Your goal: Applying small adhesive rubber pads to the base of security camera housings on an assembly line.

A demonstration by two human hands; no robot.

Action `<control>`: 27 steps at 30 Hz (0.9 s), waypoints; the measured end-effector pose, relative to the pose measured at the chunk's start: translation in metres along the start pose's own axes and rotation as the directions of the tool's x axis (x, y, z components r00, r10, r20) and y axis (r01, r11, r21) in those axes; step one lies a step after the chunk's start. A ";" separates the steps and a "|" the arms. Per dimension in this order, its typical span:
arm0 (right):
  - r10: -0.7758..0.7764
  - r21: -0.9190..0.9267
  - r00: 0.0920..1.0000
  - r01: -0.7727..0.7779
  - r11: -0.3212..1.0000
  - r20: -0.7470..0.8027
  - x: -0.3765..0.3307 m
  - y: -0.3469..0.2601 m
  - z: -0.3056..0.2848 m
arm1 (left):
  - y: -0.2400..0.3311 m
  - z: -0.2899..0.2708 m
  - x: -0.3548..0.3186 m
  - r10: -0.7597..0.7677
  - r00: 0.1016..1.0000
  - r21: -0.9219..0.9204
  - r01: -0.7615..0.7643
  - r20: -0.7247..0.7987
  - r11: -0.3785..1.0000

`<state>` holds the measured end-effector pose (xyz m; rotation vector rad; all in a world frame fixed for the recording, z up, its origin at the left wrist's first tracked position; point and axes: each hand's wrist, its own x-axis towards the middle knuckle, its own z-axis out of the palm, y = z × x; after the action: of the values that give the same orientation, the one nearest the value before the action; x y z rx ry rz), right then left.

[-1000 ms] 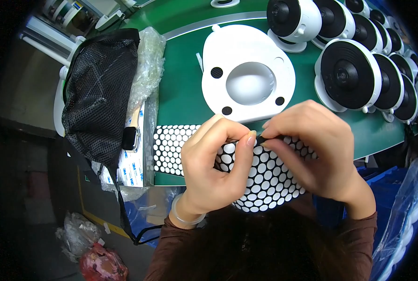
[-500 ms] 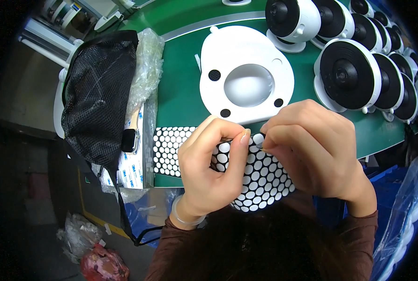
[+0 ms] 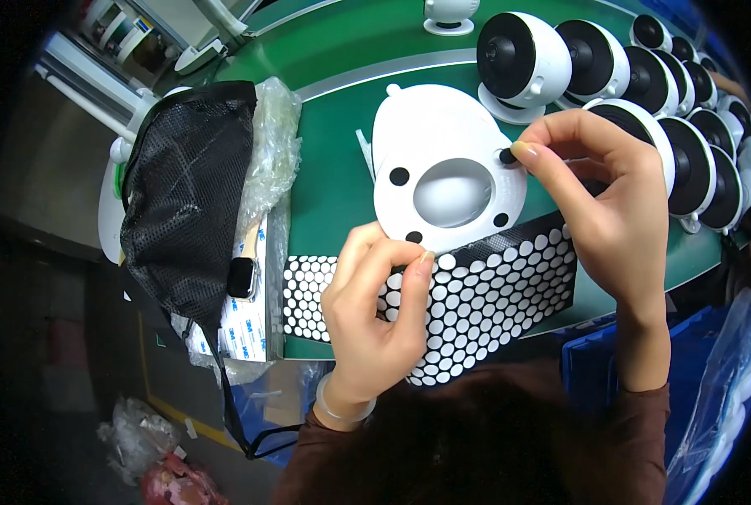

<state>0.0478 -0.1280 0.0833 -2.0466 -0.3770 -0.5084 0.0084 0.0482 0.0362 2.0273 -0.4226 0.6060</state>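
Observation:
A white rounded camera base [image 3: 434, 118] lies on the green table, its round opening in the middle. Black round pads sit on it at the left, lower left and lower right. At its upper right, my right hand [image 3: 603, 189] pinches a small black round pad [image 3: 507, 157] between thumb and forefinger, over the spot where a recess was visible. My left hand [image 3: 371, 316] pinches the upper edge of a black sheet covered with white dots [image 3: 493, 307], held in front of the base. Another dotted sheet [image 3: 306, 295] lies to the left, partly behind this hand.
White cameras with black round fronts [image 3: 519, 59] crowd the right side in rows. On the left are a black mesh bag [image 3: 190, 185], bubble wrap [image 3: 273, 143] and a smartwatch [image 3: 242, 278]. Blue bins [image 3: 594, 362] stand below the table's right edge.
My right hand has left the sheet and moved up and right to the base, carrying a black pad. My left hand still holds the sheet, now more spread out. The view has shifted slightly.

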 end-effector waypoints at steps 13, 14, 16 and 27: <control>-0.052 -0.097 0.998 0.049 0.994 -0.028 -0.001 -0.002 0.006 | -0.002 -0.001 0.000 -0.016 1.000 -0.020 0.016 0.001 1.000; -0.072 -0.121 0.997 0.066 0.990 -0.039 -0.001 -0.002 0.007 | -0.002 -0.001 0.000 -0.027 1.000 -0.023 0.028 0.014 0.999; -0.094 -0.143 0.994 0.087 0.986 -0.047 0.000 -0.002 0.007 | -0.002 -0.002 0.000 -0.039 0.999 -0.023 0.040 0.024 0.999; -0.550 -0.087 0.638 0.692 0.717 0.539 0.049 -0.015 0.008 | -0.005 -0.006 -0.005 -0.043 0.998 0.000 0.043 0.055 0.999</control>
<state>0.0844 -0.1104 0.1151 -2.2843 -1.4476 -0.4743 0.0056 0.0562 0.0327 2.0507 -0.4110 0.5246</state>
